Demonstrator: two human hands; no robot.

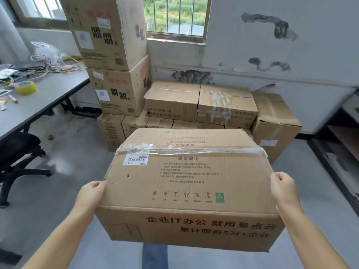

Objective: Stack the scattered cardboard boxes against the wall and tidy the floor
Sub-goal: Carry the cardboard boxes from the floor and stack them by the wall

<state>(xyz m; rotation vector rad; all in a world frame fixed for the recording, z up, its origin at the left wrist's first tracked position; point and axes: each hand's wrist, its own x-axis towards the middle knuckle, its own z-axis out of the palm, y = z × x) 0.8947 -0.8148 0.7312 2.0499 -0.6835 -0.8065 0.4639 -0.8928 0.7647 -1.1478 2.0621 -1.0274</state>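
I carry a large taped cardboard box (186,183) off the floor, printed with Chinese text and a barcode label. My left hand (91,193) grips its left side and my right hand (284,188) grips its right side. Ahead, against the wall, stands a stack of boxes: two tall printed boxes (114,55) on the left, two flat boxes (200,101) in the middle on a row of smaller boxes, and one box (275,121) on the right. The held box hides part of the bottom row.
A grey desk (48,100) on the left bears a yellow tape roll (25,87), cables and a marker. A black office chair (17,152) stands under it. Shelving (342,140) lines the right side. Grey floor (73,171) lies between.
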